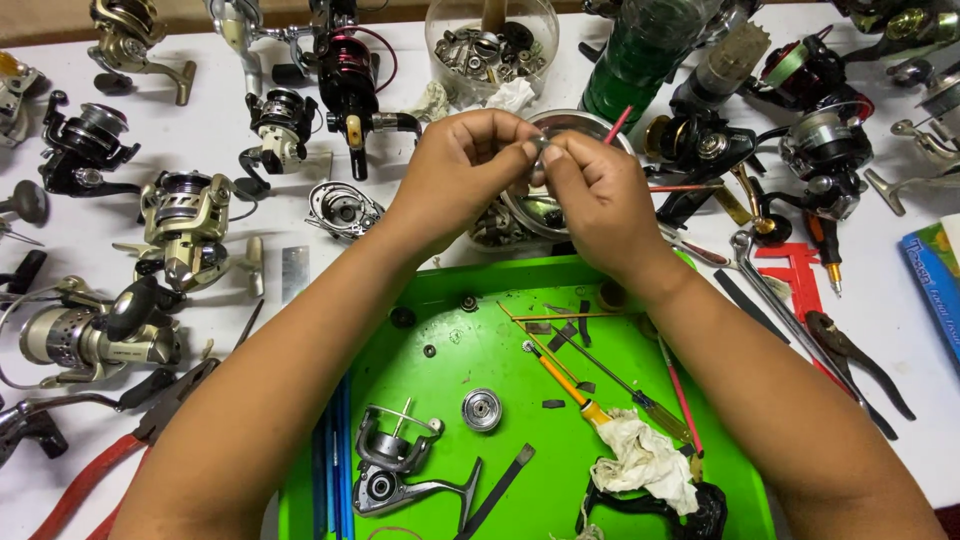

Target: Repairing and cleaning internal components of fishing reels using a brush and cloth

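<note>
Both hands are up over the far middle of the tabletop, just above the far edge of the green tray, and they meet fingertip to fingertip. The left hand and right hand are both pinched shut on one tiny silvery part, some small metal piece that's too little to identify properly. It sits right between the two thumbs and index fingers, so neither hand is really nearer; it's dead centre, touching both. Can't make out a long axis on it, it's mostly hidden by the fingers.

The right hand also has a thin red stick poking up and away toward the far right, looks tucked in behind the fingers.

Directly under the pinch is a round metal bowl, so the part hangs over it rather than over the tray. On the tray nearer the person: a partly stripped spinning reel, a small round spool-like piece, an orange-handled screwdriver and a dirty white rag. Loads of other fishing reels scattered toward the left and right edges, red-handled pliers at the near left corner.
</note>
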